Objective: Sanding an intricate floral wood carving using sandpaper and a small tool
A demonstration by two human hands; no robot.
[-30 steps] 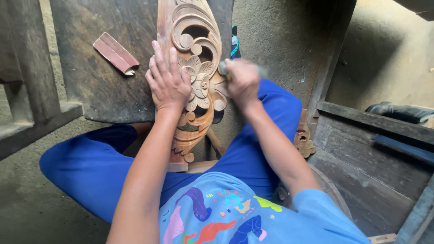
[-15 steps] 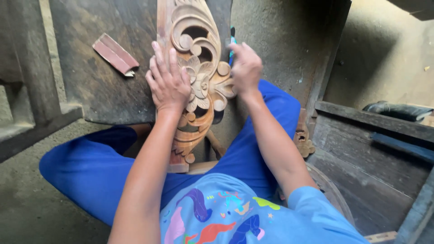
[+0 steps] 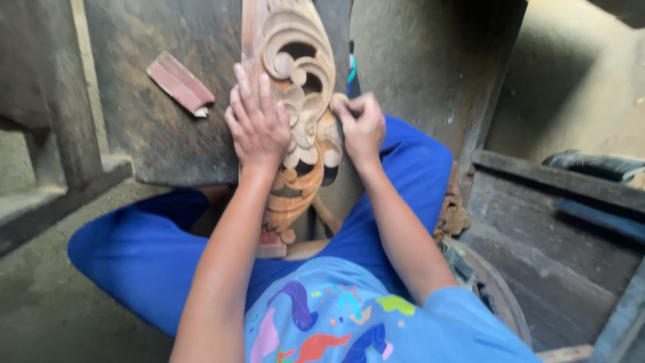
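Observation:
A carved wooden ornament (image 3: 299, 47) with scrolls and a flower lies lengthwise on a dark, worn wooden board (image 3: 154, 134), its lower end hanging over my lap. My left hand (image 3: 259, 124) lies flat on the carving's left side and presses it down. My right hand (image 3: 363, 124) is at the carving's right edge. Its fingers are curled tight on what looks like a small piece of sandpaper, mostly hidden by the fingers.
A folded reddish strip of sandpaper (image 3: 180, 84) lies on the board to the left of the carving. A blue-handled item (image 3: 351, 67) peeks out behind the carving. At right stand a second small carving (image 3: 453, 212) and dark wooden planks (image 3: 557, 228).
My right hand moved up along the carving's right edge, then came back down and inward against it. The left hand kept its place. The view shifted slightly.

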